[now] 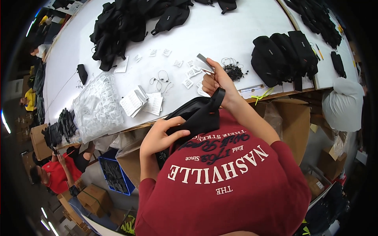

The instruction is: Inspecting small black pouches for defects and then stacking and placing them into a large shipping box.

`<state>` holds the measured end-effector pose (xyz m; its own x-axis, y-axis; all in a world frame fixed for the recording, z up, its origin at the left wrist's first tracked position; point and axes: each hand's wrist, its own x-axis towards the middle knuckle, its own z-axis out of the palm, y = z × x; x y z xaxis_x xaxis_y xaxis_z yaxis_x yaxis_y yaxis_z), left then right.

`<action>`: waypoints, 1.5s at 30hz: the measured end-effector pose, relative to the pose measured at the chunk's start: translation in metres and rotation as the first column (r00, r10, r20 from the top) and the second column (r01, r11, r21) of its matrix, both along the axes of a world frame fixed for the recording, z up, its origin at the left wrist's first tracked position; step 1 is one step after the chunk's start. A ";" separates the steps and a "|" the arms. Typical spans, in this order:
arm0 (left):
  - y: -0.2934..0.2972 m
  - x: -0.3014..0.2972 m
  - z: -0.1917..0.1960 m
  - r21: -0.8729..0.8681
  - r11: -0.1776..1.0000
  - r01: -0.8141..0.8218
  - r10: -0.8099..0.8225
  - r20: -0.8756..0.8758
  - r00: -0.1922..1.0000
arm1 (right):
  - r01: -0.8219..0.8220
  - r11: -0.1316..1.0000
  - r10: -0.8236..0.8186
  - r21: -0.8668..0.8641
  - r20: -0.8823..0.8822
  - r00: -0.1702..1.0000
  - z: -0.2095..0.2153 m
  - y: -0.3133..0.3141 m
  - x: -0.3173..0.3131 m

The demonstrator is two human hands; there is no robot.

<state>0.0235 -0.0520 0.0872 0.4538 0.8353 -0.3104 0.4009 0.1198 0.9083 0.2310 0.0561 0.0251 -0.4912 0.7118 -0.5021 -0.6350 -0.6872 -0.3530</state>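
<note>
Fingers of the left hand (159, 135) grasp the black bag (197, 114); right hand (216, 80) pinches a grey tag (204, 61) above it.

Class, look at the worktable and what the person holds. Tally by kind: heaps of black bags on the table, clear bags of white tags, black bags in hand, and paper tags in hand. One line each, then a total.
Heaps of black bags on the white table: 3, at and
Clear bag of white tags: 1
Black bag held by the left hand: 1
Paper tags in the right hand: 1 bunch
Total: 6
</note>
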 end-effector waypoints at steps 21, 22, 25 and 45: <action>0.059 0.031 -0.052 0.778 0.593 0.209 0.070 -0.307 0.949 | -0.993 -0.001 -0.307 0.118 0.945 0.113 0.039 0.018 0.035; 0.064 0.028 -0.056 0.659 0.713 0.241 -0.014 -0.329 0.944 | -0.986 0.051 -0.201 0.157 0.969 0.144 0.041 0.019 0.039; 0.091 0.022 -0.080 0.323 0.946 -0.006 -0.006 0.034 0.999 | -0.997 -0.073 -0.172 0.034 0.984 0.046 0.039 0.022 0.049; 0.142 0.040 -0.088 0.775 0.619 -0.125 0.166 0.027 0.986 | -0.999 0.005 -0.606 0.053 0.795 0.039 0.018 0.035 0.058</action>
